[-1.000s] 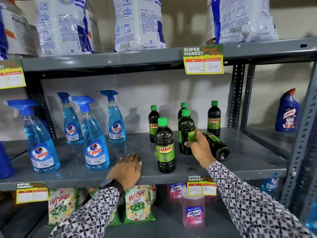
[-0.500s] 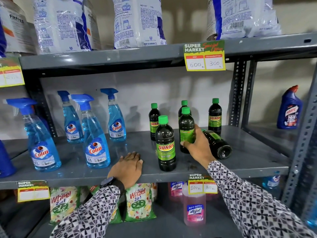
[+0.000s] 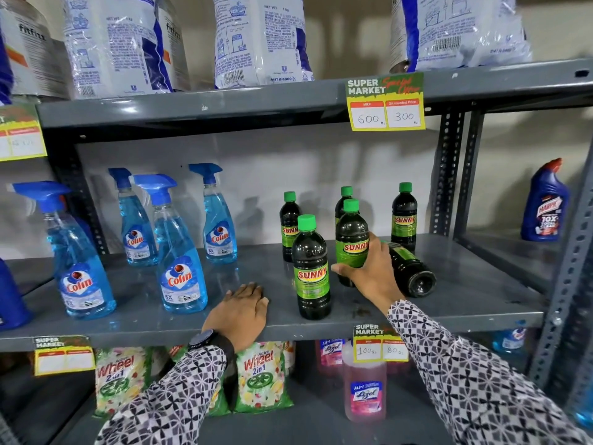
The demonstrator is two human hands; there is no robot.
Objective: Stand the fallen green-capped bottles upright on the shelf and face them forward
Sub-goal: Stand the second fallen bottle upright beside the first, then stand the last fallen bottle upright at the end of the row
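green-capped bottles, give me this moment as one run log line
right hand: gripping upright bottle, label forward | left hand: flat on shelf | fallen bottle: on its side | standing: five

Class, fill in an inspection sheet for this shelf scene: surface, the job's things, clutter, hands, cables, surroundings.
Surface: grey metal shelf, a dark stain near its front edge.
Job's things: five green-capped bottles upright; front bottle label forward; one fallen bottle on its side, base toward the camera.
Clutter: four blue spray bottles at left.
Hands: left hand flat on the shelf edge; right hand around an upright bottle.
Cables: nothing seen.
Surroundings: detergent bags above, price tag, pink bottle below.
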